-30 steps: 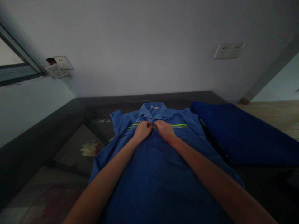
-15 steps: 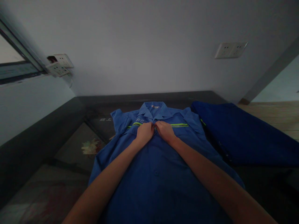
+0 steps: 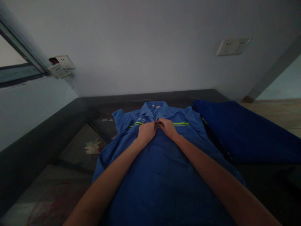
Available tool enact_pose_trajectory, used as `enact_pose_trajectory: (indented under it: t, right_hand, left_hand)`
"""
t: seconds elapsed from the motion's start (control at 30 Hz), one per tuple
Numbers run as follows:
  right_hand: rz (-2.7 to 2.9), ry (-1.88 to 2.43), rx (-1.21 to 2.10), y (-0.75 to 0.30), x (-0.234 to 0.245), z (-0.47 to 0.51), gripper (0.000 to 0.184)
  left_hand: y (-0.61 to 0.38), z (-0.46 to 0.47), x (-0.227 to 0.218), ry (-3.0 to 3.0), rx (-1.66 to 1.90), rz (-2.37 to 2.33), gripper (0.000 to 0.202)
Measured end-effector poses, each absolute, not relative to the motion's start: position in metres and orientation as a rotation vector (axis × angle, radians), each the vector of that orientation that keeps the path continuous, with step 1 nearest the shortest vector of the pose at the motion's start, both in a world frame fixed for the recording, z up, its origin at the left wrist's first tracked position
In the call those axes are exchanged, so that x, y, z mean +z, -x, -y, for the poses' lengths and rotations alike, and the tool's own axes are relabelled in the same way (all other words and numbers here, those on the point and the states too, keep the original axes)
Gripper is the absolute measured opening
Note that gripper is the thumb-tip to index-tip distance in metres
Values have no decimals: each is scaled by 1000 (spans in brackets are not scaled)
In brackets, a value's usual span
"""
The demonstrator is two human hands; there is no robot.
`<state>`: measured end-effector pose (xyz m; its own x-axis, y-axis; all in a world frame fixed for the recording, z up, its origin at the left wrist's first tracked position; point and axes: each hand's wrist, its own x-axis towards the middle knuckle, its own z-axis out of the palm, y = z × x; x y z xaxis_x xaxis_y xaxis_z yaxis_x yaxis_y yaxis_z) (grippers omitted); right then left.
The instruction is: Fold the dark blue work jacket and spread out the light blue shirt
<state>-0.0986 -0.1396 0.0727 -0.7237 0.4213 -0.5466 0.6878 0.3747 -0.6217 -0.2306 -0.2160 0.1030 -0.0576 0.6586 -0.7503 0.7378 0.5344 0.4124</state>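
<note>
A blue work shirt (image 3: 150,185) lies face up in front of me, its collar at the far end and a yellow-green reflective stripe across the chest. On the front placket just below the collar, my left hand (image 3: 147,130) pinches the fabric edge. Close against it, my right hand (image 3: 167,128) has its fingers curled and pinched at the same spot. The fingertips nearly meet, so whatever lies between them is hidden. Lower on the placket a round button (image 3: 157,171) shows.
Darker blue folded fabric (image 3: 244,135) lies to the right of the shirt. Underneath is a dark tabletop (image 3: 77,138) with a printed flower pattern at left. A wall with sockets (image 3: 232,46) rises behind; more sockets (image 3: 62,66) are at the left corner.
Both hands stay at the placket. My right hand's fingers have shifted slightly, with the knuckles more raised. The view has tilted a little; the shirt lies as before.
</note>
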Motion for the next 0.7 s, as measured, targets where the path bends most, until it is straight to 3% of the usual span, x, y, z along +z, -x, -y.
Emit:
enact_pose_trajectory:
  t: [0.07, 0.17, 0.23, 0.5, 0.7]
  right_hand:
    - [-2378, -1046, -1396, 97, 71, 135, 15]
    - [-2428, -1000, -1505, 95, 71, 130, 37]
    - [-2437, -891, -1503, 94, 71, 129, 41]
    - [-2503, -780, -1399, 88, 63, 127, 24]
    - [-2572, -870, -1180, 85, 66, 126, 17]
  left_hand:
    - [235, 217, 99, -1214, -53, -1774, 27]
    - [239, 219, 94, -1284, 23, -1769, 20]
    - [239, 222, 91, -1343, 73, -1767, 19]
    - [235, 236, 72, -1196, 478, -1793, 12]
    - [237, 243, 58, -995, 731, -1770, 22]
